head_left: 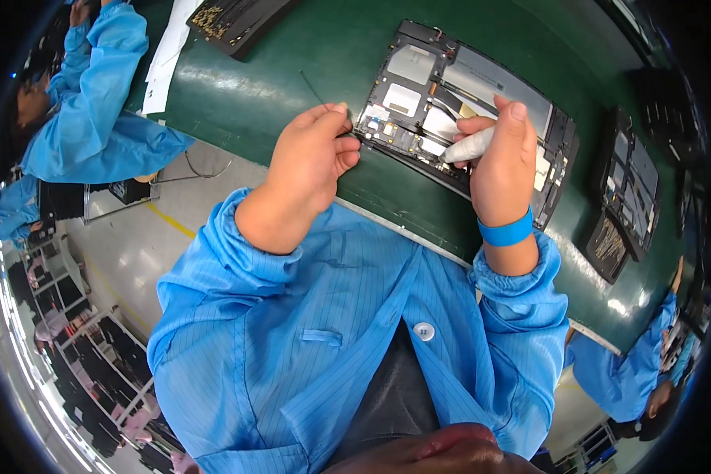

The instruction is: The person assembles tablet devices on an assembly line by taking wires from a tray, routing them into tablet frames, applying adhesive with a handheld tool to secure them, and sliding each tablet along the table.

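An opened flat electronic device (498, 71), with a silver battery, white pads and circuit boards showing, lies on the green table. My left hand (312, 162) is at the device's left corner, thumb and fingers pinched on a thin dark wire (314, 88) that sticks up and away to the left. Closed over the device, my right hand (504, 162) holds a thick, pen-shaped tool (470, 148) wrapped in white. The tool's narrow tip points down at parts along the device's near edge; whether it touches them I cannot tell.
The green table (253, 95) carries a black tray of brass-coloured screws (225, 20) and white paper (166, 59) at far left. Another opened device (630, 186) stands at right, beside a second black screw tray (608, 245). Blue-sleeved people (87, 103) sit on both sides.
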Tool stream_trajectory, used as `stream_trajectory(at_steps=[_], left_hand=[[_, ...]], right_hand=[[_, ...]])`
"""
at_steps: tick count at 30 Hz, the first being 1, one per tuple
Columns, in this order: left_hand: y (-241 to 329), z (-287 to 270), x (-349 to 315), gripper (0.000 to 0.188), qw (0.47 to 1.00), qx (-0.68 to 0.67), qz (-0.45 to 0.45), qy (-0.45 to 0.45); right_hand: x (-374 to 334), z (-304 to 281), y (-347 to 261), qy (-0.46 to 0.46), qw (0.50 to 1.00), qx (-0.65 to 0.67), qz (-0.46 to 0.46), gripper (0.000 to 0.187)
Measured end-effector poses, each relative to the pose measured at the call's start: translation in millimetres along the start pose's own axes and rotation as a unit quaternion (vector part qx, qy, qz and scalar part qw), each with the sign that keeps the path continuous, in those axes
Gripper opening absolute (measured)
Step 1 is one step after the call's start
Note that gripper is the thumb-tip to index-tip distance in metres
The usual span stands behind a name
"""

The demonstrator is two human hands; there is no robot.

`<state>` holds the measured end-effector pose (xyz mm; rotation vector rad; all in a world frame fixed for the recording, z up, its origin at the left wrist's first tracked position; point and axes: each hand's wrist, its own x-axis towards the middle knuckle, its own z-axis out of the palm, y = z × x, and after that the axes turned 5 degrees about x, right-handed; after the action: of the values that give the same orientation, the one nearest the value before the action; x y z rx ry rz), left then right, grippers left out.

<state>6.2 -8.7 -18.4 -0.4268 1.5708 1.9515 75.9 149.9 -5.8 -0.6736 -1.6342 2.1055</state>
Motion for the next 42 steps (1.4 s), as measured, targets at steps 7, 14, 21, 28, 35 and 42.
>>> stream_trajectory(at_steps=[7,14,21,28,35,42], left_hand=[[7.4,-10.7,-40.4,0.037,0.960,0.222,-0.072,-0.157],[-9.4,3.1,-32.0,0.036,0.931,0.257,-0.144,-0.215],[-10.9,2.9,-20.9,0.027,0.946,0.185,-0.144,-0.225],[-6.0,6.5,-13.8,0.025,0.940,0.166,-0.198,-0.221],[-6.2,-21.9,1.6,0.037,0.902,-0.002,-0.220,-0.372],[-7.8,-24.4,19.4,0.047,0.842,-0.040,-0.289,-0.454]], right_hand=[[-3.7,0.9,-0.2,0.002,1.000,-0.020,-0.002,0.051],[4.5,-1.2,-8.6,-0.012,0.997,-0.030,0.070,0.040],[26.1,3.7,-21.6,-0.284,0.890,-0.348,0.079,0.041],[27.6,-2.4,-7.9,-0.258,0.888,-0.380,0.014,0.028],[-18.3,-115.7,-36.1,0.027,0.966,-0.258,0.003,0.022],[-81.7,-228.6,-46.8,0.431,0.839,-0.311,0.114,0.036]])
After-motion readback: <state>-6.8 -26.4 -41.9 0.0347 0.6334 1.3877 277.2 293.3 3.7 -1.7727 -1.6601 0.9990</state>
